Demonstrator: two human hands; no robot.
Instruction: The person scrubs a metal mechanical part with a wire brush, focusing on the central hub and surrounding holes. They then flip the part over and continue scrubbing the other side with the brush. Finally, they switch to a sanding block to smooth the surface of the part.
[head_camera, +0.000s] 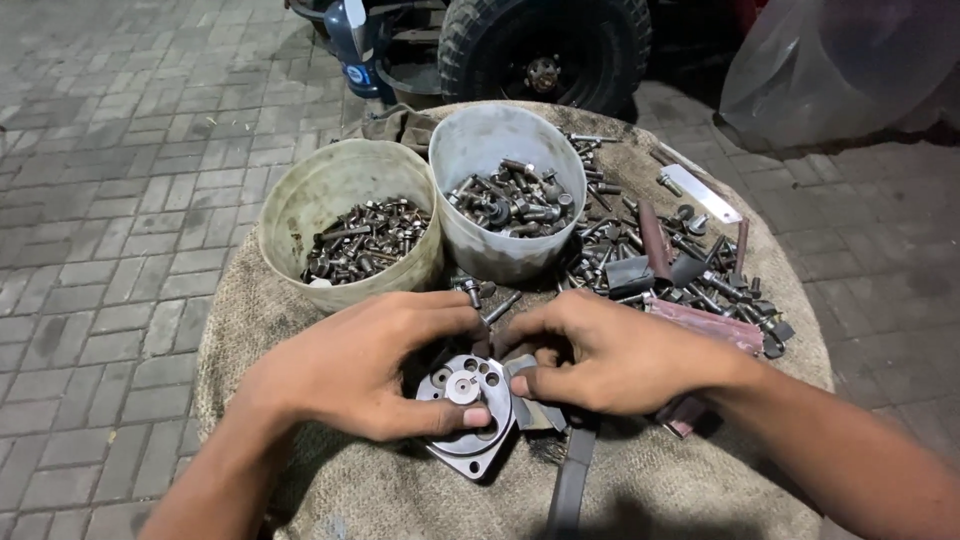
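Observation:
A round grey metal plate with several holes and a raised centre hub (466, 405) lies on a burlap-covered round surface (400, 490). My left hand (365, 365) grips the plate, thumb pressed along its lower edge and fingers curled over its top. My right hand (605, 355) meets it from the right, fingers bent around a small dark metal piece (528, 400) at the plate's right edge. A dark flat strap or bar (570, 485) runs down from under my right hand.
Two plastic tubs hold bolts and nuts: a cream one (345, 225) left, a white one (505, 190) right. Loose bolts and metal scraps (670, 255) are heaped at the right. A vehicle tyre (545, 50) and clear plastic bag (840, 60) stand behind; brick paving (110, 200) surrounds.

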